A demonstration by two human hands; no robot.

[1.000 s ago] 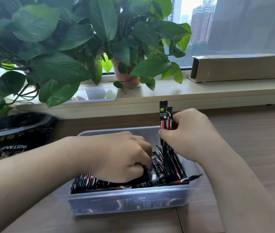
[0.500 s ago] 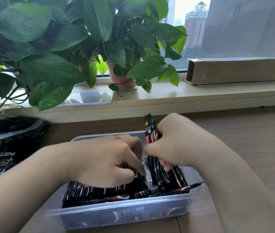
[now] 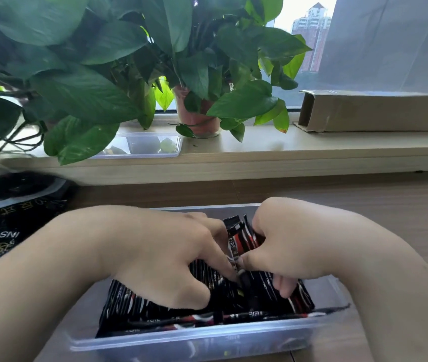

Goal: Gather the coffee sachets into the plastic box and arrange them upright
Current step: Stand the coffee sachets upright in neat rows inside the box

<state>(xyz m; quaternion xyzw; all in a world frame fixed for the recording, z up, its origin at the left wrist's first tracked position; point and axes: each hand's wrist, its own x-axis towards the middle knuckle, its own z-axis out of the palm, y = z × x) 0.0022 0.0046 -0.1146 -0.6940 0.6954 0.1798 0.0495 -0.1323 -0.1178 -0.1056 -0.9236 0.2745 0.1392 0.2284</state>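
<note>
Bundle (image 3: 241,235): it has come down since a second ago. Then it stood tall above my right grip; now only its tops show between my two hands, and the rest has sunk into the gap in the box.
Coffee bag (image 3: 11,231): slumped at the far left of the table (image 3: 403,218), apart from the box. I cannot tell whether anything is left inside.
Left grip (image 3: 160,257): clenched over the packed row, fingers curled into its right end to hold it back.
Packed row (image 3: 142,307): fills the left and middle of the box, standing on edge and leaning a little.
Right grip (image 3: 293,246): grasping the bundle, pinched between thumb and curled fingers. My thumb tip meets the fingertips of the left grip.
Loose sachets (image 3: 260,315): a couple lie flat along the front wall, and one end pokes out past the right corner.
Box (image 3: 207,338): clear plastic, on the table just in front of me, holding every sachet I can see.
Meaning for the task: gathering looks close to done. I judge that the bundle only needs seating against the row, and then the flat ones need standing up.
</note>
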